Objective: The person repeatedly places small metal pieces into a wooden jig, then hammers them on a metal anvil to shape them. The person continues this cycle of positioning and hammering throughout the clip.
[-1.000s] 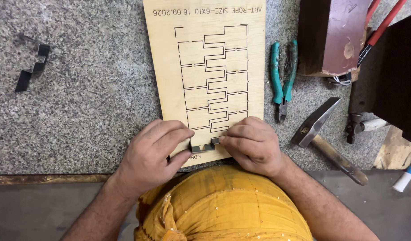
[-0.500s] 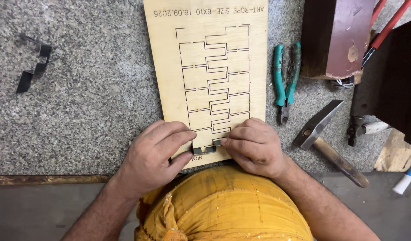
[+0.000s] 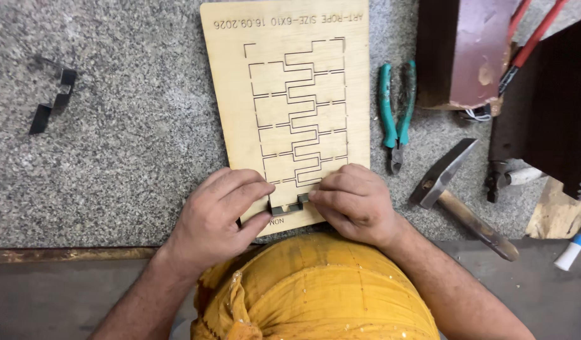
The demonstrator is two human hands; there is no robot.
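Both hands lay knuckles-up at the near end of the plywood board (image 3: 290, 94). The left hand (image 3: 218, 217) curled in from the left, fingers bent and close together, thumb and fingertips pinching the left end of a bent dark metal strip (image 3: 288, 206). The right hand (image 3: 356, 204) came in from the right, fingers folded narrow, pinching the strip's right end. The strip sat on the board's near edge, between the two hands, at the last of the stepped slots cut in the wood.

Most of the strip was hidden under the fingers; whether it was seated in a slot could not be told. The forearms ran out of frame at the bottom, and a yellow cloth (image 3: 316, 293) covered the board's nearest corner.

The surface was grey speckled stone (image 3: 126, 138). Green-handled pliers (image 3: 396, 113) and a hammer (image 3: 460, 195) lay right of the board, and another bent strip (image 3: 54, 101) lay well apart at far left. A dark red block (image 3: 467, 50) was cut off at the top.
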